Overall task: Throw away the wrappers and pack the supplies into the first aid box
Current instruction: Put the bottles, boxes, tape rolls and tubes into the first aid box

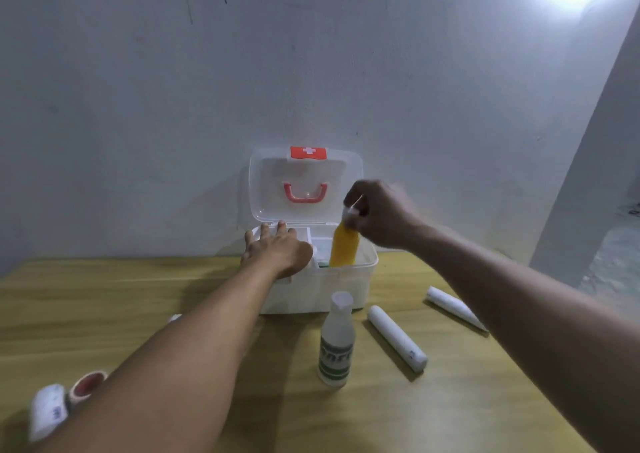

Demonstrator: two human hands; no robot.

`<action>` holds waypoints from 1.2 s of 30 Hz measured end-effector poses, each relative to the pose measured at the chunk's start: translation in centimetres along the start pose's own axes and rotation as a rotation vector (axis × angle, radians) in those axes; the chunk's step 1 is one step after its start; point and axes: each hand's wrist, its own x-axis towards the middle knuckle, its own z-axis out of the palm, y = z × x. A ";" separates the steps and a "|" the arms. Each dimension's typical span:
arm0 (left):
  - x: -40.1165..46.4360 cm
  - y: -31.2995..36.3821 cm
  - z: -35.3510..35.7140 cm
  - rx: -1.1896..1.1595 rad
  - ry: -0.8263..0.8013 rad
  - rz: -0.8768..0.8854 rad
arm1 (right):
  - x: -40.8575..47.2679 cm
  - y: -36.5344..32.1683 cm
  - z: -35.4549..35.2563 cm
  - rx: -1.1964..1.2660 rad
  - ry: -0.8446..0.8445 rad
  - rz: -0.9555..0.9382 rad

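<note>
A white first aid box [322, 286] stands against the wall with its clear lid [270, 182] raised. My right hand [381, 215] grips the white cap of a yellow bottle [343, 250], whose lower part is inside the box's right side. My left hand [277, 250] lies flat, fingers spread, on the box's left rim and inner tray. On the table in front stand a clear bottle with a green label [336, 342] and lie two white rolls [396, 338] [453, 307].
The wooden table [450, 400] runs to the wall. At the lower left lie a red-cored tape roll [88, 385] and a white wrapped roll [46, 411]. A small white item [175, 318] peeks out beside my left forearm. The table's right edge slants down to the floor.
</note>
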 end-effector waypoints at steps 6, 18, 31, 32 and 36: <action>-0.1 -0.1 0.1 -0.002 0.001 0.021 | -0.2 0.2 4.2 0.044 -0.175 -0.004; -0.5 0.0 0.0 0.025 -0.030 0.032 | 0.2 0.2 4.1 0.248 -0.303 0.095; -0.3 0.0 0.1 0.090 -0.050 0.056 | -4.5 8.1 -1.9 -0.117 -0.370 0.379; -0.3 0.0 0.1 0.091 -0.050 0.056 | -5.1 8.6 -1.9 -0.141 -0.393 0.395; -0.1 -0.1 0.2 0.086 -0.050 0.049 | -6.8 9.6 -1.2 -0.166 -0.423 0.426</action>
